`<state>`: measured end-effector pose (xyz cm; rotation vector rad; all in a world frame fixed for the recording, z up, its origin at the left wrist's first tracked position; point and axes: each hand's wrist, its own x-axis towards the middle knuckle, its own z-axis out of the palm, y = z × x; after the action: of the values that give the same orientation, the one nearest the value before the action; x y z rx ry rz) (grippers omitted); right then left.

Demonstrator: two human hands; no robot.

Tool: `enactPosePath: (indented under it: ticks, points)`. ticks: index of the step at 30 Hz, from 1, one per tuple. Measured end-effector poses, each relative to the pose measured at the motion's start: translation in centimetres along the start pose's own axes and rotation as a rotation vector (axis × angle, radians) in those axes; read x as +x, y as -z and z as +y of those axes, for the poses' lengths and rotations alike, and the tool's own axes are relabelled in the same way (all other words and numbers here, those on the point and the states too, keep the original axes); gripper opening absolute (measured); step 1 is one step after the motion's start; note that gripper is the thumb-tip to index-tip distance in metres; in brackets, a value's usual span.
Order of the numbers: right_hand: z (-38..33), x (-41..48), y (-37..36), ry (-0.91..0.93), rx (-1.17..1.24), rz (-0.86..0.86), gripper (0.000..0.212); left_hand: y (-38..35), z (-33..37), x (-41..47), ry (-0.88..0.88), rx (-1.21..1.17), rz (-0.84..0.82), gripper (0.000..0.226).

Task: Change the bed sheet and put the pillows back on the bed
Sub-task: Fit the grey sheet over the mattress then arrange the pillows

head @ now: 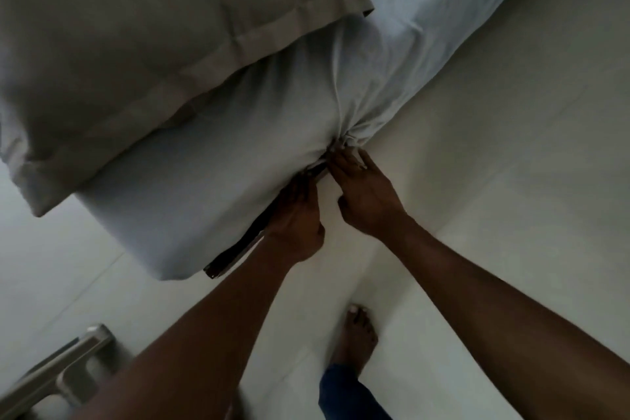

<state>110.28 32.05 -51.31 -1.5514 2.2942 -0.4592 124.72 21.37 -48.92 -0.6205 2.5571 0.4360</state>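
Both hands meet at mid-frame, low on the mattress side: left hand (300, 215) and right hand (364, 194) pinch the bunched white sheet (238, 133) at the dark bed frame (238, 252). One grey pillow (136, 27) lies upper left on the bed.

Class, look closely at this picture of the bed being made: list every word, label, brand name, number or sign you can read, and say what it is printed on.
None: no readable text shows anywhere.
White sheet: plain.
Grey pillow: plain, no visible tag.
Dark bed frame edge: no marking legible.
Metal object at lower left: blurred, no lettering visible.
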Motion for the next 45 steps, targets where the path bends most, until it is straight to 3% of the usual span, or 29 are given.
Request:
enactPosePath:
  ticks: [3,8,10,18,22,24,27,29,31,33,35,39,42,45]
  points:
    - [1.6,-2.5,1.1,0.027,-0.055,-0.053,0.086,0.5,0.9,0.1,0.053,-0.021,-0.008,0.092]
    - [5.5,6.7,2.2,0.066,-0.266,-0.219,0.069,1.2,2.2,0.9,0.056,-0.072,0.075,0.086]
    - [5.7,7.1,1.9,0.061,-0.270,-0.275,0.077,1.3,3.0,1.4,0.027,-0.108,0.139,0.086]
    - [5.5,1.0,2.5,0.105,-0.102,-0.106,0.096,0.2,5.4,6.6,0.126,-0.262,0.172,0.095]
    - [7.8,5.4,2.8,0.154,-0.166,-0.148,0.081,-0.8,7.0,7.0,0.193,-0.261,0.159,0.101]
    - [7.6,6.3,2.7,0.134,-0.186,-0.201,0.082,-0.7,7.2,6.4,0.209,-0.319,0.251,0.086]
    - [7.2,4.7,2.7,0.115,-0.131,-0.187,0.090,-0.9,7.1,2.1,0.370,-0.425,0.398,0.060]
    - [6.7,3.1,3.1,0.139,-0.088,-0.186,0.093,-2.0,5.8,-2.3,0.558,-0.403,0.407,0.049]
    - [5.6,1.6,2.8,0.248,-0.058,-0.247,0.097,-3.5,3.2,-6.2,0.686,-0.346,0.373,0.052]
    - [4.1,1.8,2.0,0.345,-0.077,-0.252,0.093,-4.8,0.2,-7.7,0.678,-0.198,0.338,0.053]
    - [3.3,4.1,1.9,0.313,-0.084,-0.244,0.085,-5.3,-1.2,-6.9,0.654,-0.105,0.340,0.044]
    - [2.9,5.7,2.3,0.276,-0.137,-0.390,0.082,-3.6,2.6,-3.7,0.709,-0.210,0.404,0.049]
    - [5.5,3.1,3.8,0.347,-0.060,-0.226,0.078,-2.5,6.9,-1.3,0.541,-0.300,0.533,0.046]
    - [9.2,4.3,6.0,0.279,-0.147,-0.134,0.080,-0.9,9.5,2.1,0.420,-0.359,0.588,0.052]
